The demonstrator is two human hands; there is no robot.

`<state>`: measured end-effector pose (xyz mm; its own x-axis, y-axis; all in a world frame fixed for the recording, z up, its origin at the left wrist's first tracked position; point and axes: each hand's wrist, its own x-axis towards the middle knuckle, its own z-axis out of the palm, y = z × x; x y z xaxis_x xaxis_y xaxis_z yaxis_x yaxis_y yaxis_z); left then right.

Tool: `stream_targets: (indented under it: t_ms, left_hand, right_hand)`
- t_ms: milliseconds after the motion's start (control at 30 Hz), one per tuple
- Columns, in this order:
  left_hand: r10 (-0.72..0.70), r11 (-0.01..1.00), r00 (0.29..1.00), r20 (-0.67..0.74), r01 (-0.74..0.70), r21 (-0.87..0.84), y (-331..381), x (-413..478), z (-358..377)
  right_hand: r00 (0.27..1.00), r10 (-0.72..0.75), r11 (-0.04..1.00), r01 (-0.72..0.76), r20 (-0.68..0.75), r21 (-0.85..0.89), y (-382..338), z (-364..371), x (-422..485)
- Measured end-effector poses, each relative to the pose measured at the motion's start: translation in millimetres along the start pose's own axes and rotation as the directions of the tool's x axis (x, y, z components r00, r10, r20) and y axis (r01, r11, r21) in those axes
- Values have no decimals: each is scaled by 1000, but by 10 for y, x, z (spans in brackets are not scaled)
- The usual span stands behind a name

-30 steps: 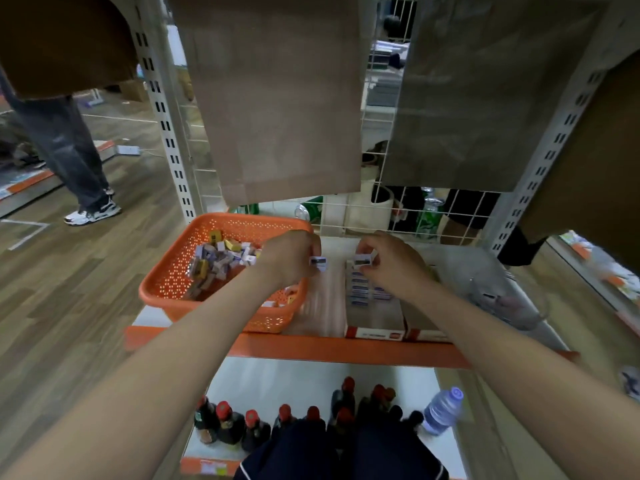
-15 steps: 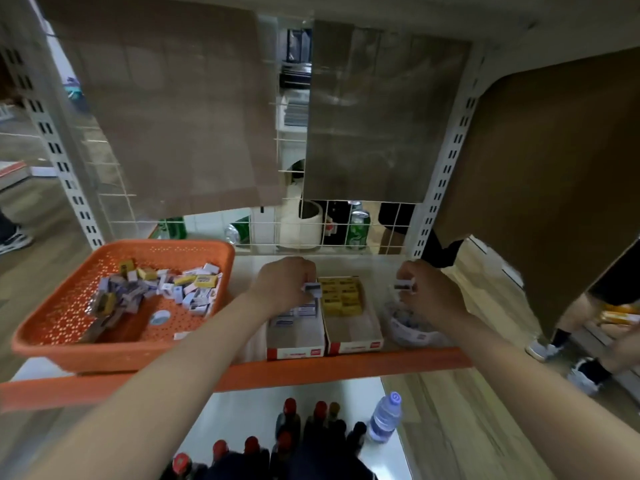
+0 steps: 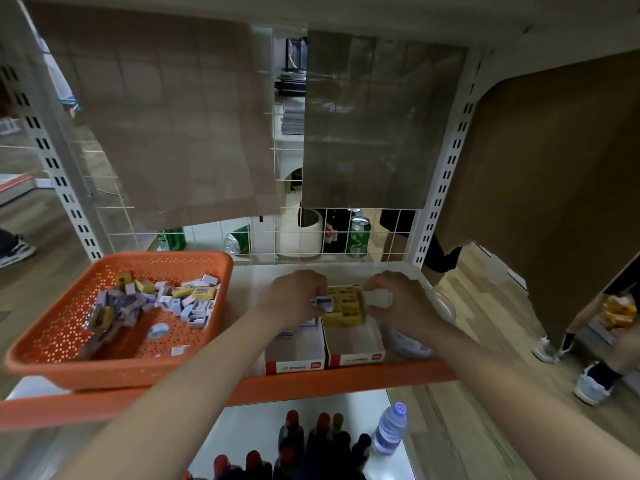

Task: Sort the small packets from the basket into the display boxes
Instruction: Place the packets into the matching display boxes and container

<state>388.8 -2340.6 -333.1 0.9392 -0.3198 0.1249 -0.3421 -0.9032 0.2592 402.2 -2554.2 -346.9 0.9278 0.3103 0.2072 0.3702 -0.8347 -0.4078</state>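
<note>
A white metal shelf (image 3: 249,282) with an orange front lip stands over wood-look flooring (image 3: 467,427); brown paper sheets (image 3: 173,126) hang on its wire back. At its left sits an orange perforated plastic basket (image 3: 162,258) heaped with small packets (image 3: 156,299). Over two red-and-white cardboard display boxes (image 3: 294,365), the left hand (image 3: 298,296) pinches a white-grey packet (image 3: 322,303). The right hand (image 3: 405,303) grips a blurred pale packet (image 3: 379,298), whose long side lies roughly left-right.
</note>
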Motion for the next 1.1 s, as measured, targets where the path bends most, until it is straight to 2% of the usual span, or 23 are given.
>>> stream_targets:
  t_ms: [67, 133, 300, 533, 633, 800, 900, 1000, 1100]
  left_hand:
    - [10, 1000, 1000, 3, -10, -2, 23, 8, 2]
    - [22, 1000, 1000, -10, -22, -1, 44, 12, 8]
    - [12, 1000, 1000, -19, -13, -26, 55, 14, 37]
    - [-1, 998, 1000, 1, 1, -59, 57, 23, 87]
    - [-3, 1000, 1000, 1, 3, -28, -9, -7, 109]
    - [-50, 998, 998, 42, 49, 29, -202, -88, 122]
    - [-78, 996, 995, 56, 75, 40, -287, -131, 136]
    - [-78, 996, 995, 58, 76, 39, -307, -137, 141]
    - [-80, 997, 995, 51, 80, 10, -313, -135, 136]
  right_hand:
    - [996, -93, 994, 93, 1, 51, -182, 89, 49]
    - [991, -131, 991, 131, -6, 15, -304, 157, 97]
    - [992, -121, 991, 118, -34, -65, -354, 259, 165]
    - [993, -120, 990, 118, -17, -82, -319, 241, 142]
    - [997, -65, 996, 63, -29, -60, -159, 88, 91]
    - [985, 123, 969, -146, -125, -200, 374, -197, -69]
    - [965, 233, 935, -256, -118, -246, 573, -247, -147]
    - [957, 279, 909, -288, -73, -302, 623, -239, -161]
    - [955, 291, 912, -295, -56, -285, 580, -210, -121]
